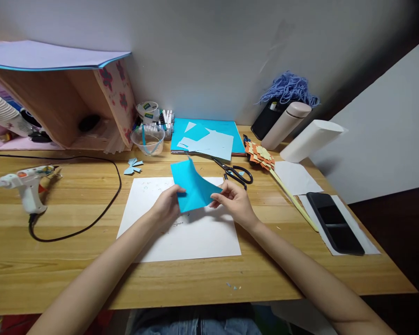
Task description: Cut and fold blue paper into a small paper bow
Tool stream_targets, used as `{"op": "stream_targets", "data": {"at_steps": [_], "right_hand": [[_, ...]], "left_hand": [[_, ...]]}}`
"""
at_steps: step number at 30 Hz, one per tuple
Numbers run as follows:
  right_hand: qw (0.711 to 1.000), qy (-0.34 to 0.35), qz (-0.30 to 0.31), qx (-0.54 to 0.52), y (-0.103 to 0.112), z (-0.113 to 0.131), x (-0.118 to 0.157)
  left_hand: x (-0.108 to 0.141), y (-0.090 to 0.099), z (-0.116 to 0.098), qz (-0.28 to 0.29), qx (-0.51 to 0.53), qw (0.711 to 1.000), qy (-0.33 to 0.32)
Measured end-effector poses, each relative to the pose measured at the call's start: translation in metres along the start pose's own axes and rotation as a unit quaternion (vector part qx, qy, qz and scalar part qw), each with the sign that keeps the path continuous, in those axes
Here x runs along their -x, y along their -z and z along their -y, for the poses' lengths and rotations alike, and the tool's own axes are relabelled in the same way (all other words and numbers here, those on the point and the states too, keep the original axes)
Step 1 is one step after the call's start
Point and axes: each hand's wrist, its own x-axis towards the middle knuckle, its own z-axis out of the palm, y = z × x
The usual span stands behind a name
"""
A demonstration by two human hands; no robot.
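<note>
A creased sheet of bright blue paper [194,188] is held up over a white sheet [181,242] on the wooden table. Its left edge is gripped by my left hand [168,203], with the thumb on top. My right hand [232,200] pinches the pointed right corner between thumb and fingers. Black-handled scissors [238,174] lie just behind my right hand, beside small paper scraps. Behind the held paper, pale blue cut pieces [216,143] rest on a larger blue sheet [235,135].
At left are a glue gun [30,188] with a looping black cord, a cardboard box [115,97] and a clear cup [148,142]. To the right stand an orange paper flower [260,156], a pink bottle [286,124] and a phone [335,223].
</note>
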Motion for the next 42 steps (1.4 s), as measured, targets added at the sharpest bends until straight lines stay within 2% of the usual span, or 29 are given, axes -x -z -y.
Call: {"op": "stream_targets", "data": {"at_steps": [2, 4, 6, 8, 10, 12, 15, 17, 18, 20, 22, 23, 24, 25, 26, 28, 31, 33, 35, 37, 39, 42], "right_hand": [[0.999, -0.043, 0.005, -0.034, 0.002, -0.004, -0.004], [0.998, -0.058, 0.006, -0.023, 0.007, -0.007, -0.009], [0.999, -0.037, 0.0, 0.031, 0.014, -0.008, -0.012], [0.992, 0.026, 0.011, 0.124, 0.021, -0.007, -0.013], [0.964, 0.103, 0.067, 0.234, 0.027, -0.004, -0.013], [0.92, 0.167, 0.118, 0.333, 0.033, -0.003, -0.014], [0.863, 0.232, 0.116, 0.432, 0.039, -0.005, -0.017], [0.841, 0.252, 0.106, 0.466, 0.041, -0.009, -0.02], [0.837, 0.258, 0.111, 0.47, 0.043, -0.011, -0.022], [0.839, 0.263, 0.144, 0.454, 0.045, -0.014, -0.024], [0.849, 0.261, 0.19, 0.419, 0.048, -0.015, -0.026], [0.855, 0.253, 0.209, 0.401, 0.049, -0.014, -0.026], [0.863, 0.24, 0.223, 0.384, 0.05, -0.013, -0.026], [0.873, 0.221, 0.231, 0.368, 0.051, -0.012, -0.026], [0.885, 0.196, 0.233, 0.351, 0.051, -0.01, -0.025], [0.912, 0.136, 0.215, 0.323, 0.049, -0.008, -0.023], [0.942, 0.072, 0.128, 0.301, 0.044, -0.011, -0.022], [0.955, 0.058, 0.065, 0.285, 0.038, -0.016, -0.022], [0.962, 0.051, 0.017, 0.266, 0.032, -0.022, -0.023], [0.962, 0.048, -0.023, 0.267, 0.026, -0.027, -0.024], [0.953, 0.054, -0.044, 0.295, 0.021, -0.028, -0.025], [0.929, 0.066, -0.061, 0.359, 0.016, -0.028, -0.025]], "left_hand": [[-0.002, 0.005, -0.004, -0.047, -0.013, 0.999, 0.005], [-0.004, 0.011, -0.007, -0.064, -0.073, 0.995, -0.001], [-0.005, 0.015, -0.01, -0.068, -0.146, 0.987, -0.003], [-0.005, 0.017, -0.011, -0.066, -0.197, 0.978, 0.0], [-0.005, 0.018, -0.01, -0.062, -0.221, 0.973, -0.005], [-0.006, 0.019, -0.008, -0.041, -0.227, 0.973, -0.01], [-0.004, 0.018, -0.006, -0.009, -0.267, 0.964, -0.004], [-0.001, 0.017, -0.004, -0.025, -0.334, 0.942, -0.006], [0.0, 0.017, -0.004, -0.045, -0.375, 0.925, -0.025], [0.004, 0.017, -0.005, -0.093, -0.468, 0.87, -0.125], [0.005, 0.017, -0.007, -0.108, -0.555, 0.781, -0.265], [0.005, 0.018, -0.008, -0.089, -0.591, 0.736, -0.318], [0.005, 0.018, -0.01, -0.051, -0.62, 0.704, -0.343], [0.004, 0.019, -0.011, -0.003, -0.637, 0.691, -0.341], [0.002, 0.02, -0.012, 0.043, -0.64, 0.699, -0.317], [0.0, 0.023, -0.013, 0.088, -0.595, 0.759, -0.249], [0.0, 0.026, -0.018, 0.071, -0.461, 0.867, -0.174], [0.004, 0.027, -0.023, 0.069, -0.401, 0.902, -0.142], [0.006, 0.027, -0.028, 0.084, -0.397, 0.906, -0.118], [0.004, 0.027, -0.028, 0.088, -0.432, 0.891, -0.111], [-0.001, 0.029, -0.023, 0.046, -0.463, 0.876, -0.124], [-0.011, 0.032, -0.011, -0.07, -0.492, 0.844, -0.202]]}}
